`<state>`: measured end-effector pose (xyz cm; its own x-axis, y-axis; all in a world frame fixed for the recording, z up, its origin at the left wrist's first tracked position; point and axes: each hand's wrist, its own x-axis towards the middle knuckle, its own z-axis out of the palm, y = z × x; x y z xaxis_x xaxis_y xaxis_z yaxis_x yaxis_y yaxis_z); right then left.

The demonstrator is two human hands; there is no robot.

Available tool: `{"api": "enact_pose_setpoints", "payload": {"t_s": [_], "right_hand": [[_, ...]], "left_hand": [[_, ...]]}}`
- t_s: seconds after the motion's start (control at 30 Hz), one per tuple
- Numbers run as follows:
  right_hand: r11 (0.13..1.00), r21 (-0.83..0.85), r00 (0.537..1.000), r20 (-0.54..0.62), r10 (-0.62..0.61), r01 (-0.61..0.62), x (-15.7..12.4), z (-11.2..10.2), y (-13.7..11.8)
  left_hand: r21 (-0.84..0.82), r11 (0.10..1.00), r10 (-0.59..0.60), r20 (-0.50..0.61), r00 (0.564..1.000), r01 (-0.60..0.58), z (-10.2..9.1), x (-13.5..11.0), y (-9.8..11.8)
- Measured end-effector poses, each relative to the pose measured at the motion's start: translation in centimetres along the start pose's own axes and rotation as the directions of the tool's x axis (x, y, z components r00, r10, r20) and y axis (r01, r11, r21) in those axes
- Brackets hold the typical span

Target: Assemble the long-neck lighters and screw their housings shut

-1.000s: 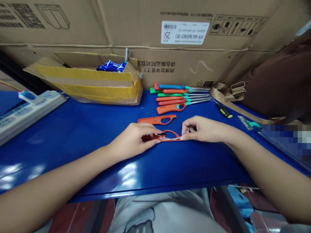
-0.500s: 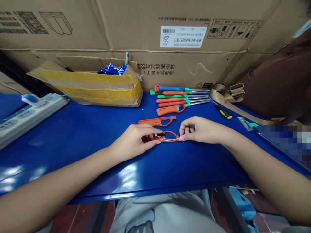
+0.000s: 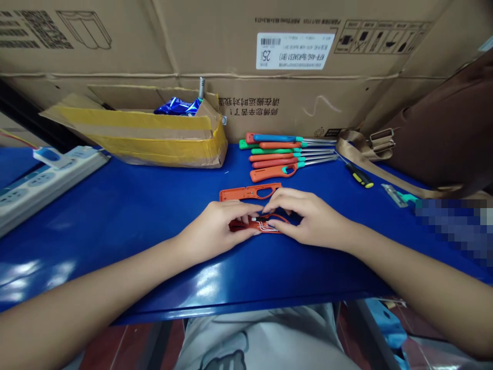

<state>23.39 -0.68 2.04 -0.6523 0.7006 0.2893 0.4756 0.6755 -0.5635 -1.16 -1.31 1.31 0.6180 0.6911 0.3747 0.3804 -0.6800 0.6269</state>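
Right hand (image 3: pixel 310 216): slid closer to the left hand (image 3: pixel 211 226); can't tell if gripping.
Left hand: holding open orange shell (image 3: pixel 252 225).
White wires (image 3: pixel 264 226): inside.

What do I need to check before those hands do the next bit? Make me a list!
1. Left hand steadying the orange shell: ok, thumb and fingers are around its left end.
2. Right hand close by: ok, its fingertips are over the shell's loop end.
3. White wires showing inside: ok.
4. Wires fully tucked in: cannot tell, fingers cover part.
5. Loose orange half nearby: ok, just beyond the shell.
6. Shell closed: not ok, it's open.
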Motion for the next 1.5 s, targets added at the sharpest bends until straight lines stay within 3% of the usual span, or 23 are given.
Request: {"api": "enact_pose_setpoints", "payload": {"t_s": [0.37, 0.67, 1.03, 1.23, 1.5], "right_hand": [[0.999, -0.041, 0.999, 0.033, -0.017, 0.018, 0.31, 0.75, 0.08], [0.998, -0.063, 0.999, 0.042, -0.005, 0.008, -0.01, 0.74, -0.1], [0.999, -0.038, 0.999, -0.034, 0.01, -0.011, -0.07, 0.65, -0.29], [0.992, -0.072, 0.993, -0.032, -0.109, 0.107, -0.27, 0.39, 0.23], [0.978, -0.157, 0.99, 0.014, -0.137, 0.138, -0.36, 0.55, 0.64]], "left_hand": [[0.028, 0.999, -0.033, 0.004, 0.999, 0.033, 0.35, -0.2, 0.5], [0.122, 0.993, 0.01, -0.007, 1.0, -0.009, 0.26, -0.17, 0.63], [0.159, 0.987, 0.028, 0.008, 1.0, -0.029, 0.15, -0.23, 0.63], [0.148, 0.988, 0.059, -0.029, 0.998, -0.054, 0.16, -0.48, 0.2], [0.134, 0.99, 0.056, -0.051, 0.997, -0.049, 0.12, -0.69, -0.2]]}}
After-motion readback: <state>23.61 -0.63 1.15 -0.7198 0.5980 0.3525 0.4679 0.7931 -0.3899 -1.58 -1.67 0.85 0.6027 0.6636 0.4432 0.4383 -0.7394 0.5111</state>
